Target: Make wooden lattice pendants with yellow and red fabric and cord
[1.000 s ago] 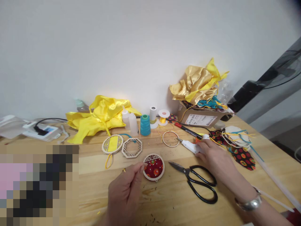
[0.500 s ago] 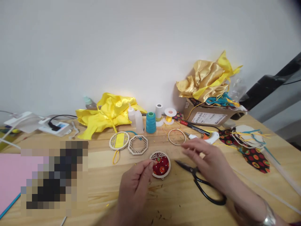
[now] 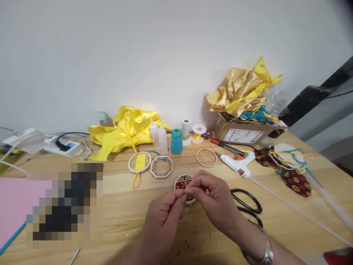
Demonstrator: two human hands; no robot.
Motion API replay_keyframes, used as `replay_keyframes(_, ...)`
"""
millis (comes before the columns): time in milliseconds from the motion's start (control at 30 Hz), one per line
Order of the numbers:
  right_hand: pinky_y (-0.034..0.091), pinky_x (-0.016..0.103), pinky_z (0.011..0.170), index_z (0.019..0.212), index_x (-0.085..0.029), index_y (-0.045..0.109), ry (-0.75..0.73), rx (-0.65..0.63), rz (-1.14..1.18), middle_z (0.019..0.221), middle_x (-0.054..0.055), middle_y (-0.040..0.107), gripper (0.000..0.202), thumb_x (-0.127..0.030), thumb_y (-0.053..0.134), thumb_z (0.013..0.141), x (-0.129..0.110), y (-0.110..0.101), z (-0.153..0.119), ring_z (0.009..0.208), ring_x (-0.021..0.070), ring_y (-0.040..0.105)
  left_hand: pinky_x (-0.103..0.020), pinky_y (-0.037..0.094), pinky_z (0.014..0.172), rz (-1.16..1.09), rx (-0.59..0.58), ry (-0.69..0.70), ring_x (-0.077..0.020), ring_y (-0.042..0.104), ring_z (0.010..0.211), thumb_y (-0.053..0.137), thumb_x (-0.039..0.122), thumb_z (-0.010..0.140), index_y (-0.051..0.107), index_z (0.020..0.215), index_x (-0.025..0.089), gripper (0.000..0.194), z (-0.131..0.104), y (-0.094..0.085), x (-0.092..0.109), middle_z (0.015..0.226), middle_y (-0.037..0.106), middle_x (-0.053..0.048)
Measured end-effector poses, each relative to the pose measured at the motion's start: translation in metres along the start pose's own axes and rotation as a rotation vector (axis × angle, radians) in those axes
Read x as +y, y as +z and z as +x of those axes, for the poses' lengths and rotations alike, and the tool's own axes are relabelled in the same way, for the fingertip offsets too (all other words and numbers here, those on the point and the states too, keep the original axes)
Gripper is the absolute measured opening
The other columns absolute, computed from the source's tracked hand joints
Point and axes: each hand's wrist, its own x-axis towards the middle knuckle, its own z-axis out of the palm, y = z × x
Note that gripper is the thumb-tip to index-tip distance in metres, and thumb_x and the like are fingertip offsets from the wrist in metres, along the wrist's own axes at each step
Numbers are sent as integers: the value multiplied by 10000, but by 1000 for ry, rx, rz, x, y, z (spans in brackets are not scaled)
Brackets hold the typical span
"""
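My left hand (image 3: pixel 165 215) and my right hand (image 3: pixel 217 204) meet fingertip to fingertip, both pinched closed. Whatever lies between the fingertips is too small or hidden to make out. Just behind them is a round wooden pendant (image 3: pixel 184 179) with a fretwork top and red patterned cloth, partly covered by my fingers. Whether they touch it, I cannot tell. Black-handled scissors (image 3: pixel 249 200) lie under and beside my right hand, their blades hidden. Dark snippets are scattered on the wood below my hands.
Beyond the hands lie a yellow-backed round frame (image 3: pixel 142 162), an octagonal frame (image 3: pixel 152 170), a thin wooden ring (image 3: pixel 198 157) and a white glue gun (image 3: pixel 234 163). A teal thread cone (image 3: pixel 176 141), white bottles (image 3: pixel 163 141), yellow satin (image 3: pixel 124 130) and a cardboard box (image 3: pixel 224 130) line the wall.
My right hand has moved left from above the scissors to meet my left fingertips. It now covers part of the pendant and the scissor blades, and the glue gun shows fully.
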Motion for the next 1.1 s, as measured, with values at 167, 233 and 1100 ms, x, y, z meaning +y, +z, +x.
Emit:
replay_keyframes(167, 466, 300, 710, 778, -184, 642, -125, 42, -510, 799, 46, 624, 181, -208, 495, 881, 11, -29, -14, 771, 169, 577, -197, 451, 563, -73, 63, -82, -127, 557, 594, 562, 345, 825, 709, 789, 187, 218, -1, -1, -6, 610, 613, 16)
replay_keyframes(233, 482, 367, 713, 841, -188, 655, -110, 7, -816, 848, 76, 645, 151, -209, 507, 859, 24, -50, -28, 793, 224, 595, -197, 435, 523, -144, 122, -154, -119, 534, 558, 586, 376, 807, 702, 800, 182, 226, 0, -2, -12, 597, 602, 18)
replay_keyframes(1100, 496, 256, 665, 882, -200, 713, 307, -57, 245, 763, 10, 676, 232, -295, 701, 671, -4, -11, -11, 705, 137, 607, -189, 326, 520, -251, 34, -229, -92, 394, 538, 570, 362, 830, 648, 715, 182, 227, 0, 1, -6, 569, 454, 37)
